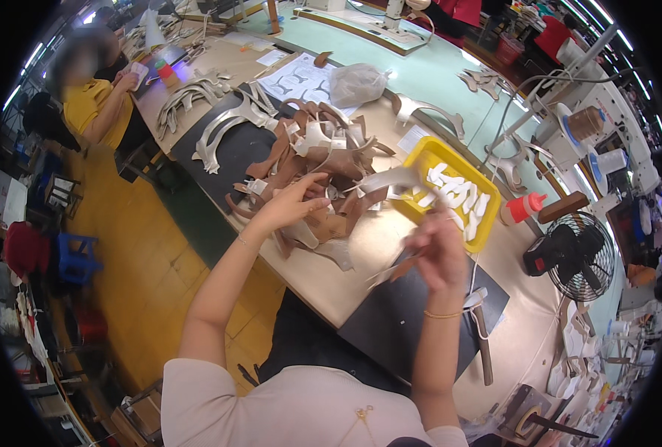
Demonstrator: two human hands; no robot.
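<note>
The left hand [290, 203] reached into the heap of brown and cream leather pieces [320, 167], its fingers loosely apart and curled over the strips right under them, touching the top ones. The right hand [437, 249] was nearer the body, fingers pinched together on 1 thin brown strip [391, 270]. That strip's long axis ran down and left from the fingertips. The yellow tray [429, 155] lay just beyond the right hand's fingers.
</note>
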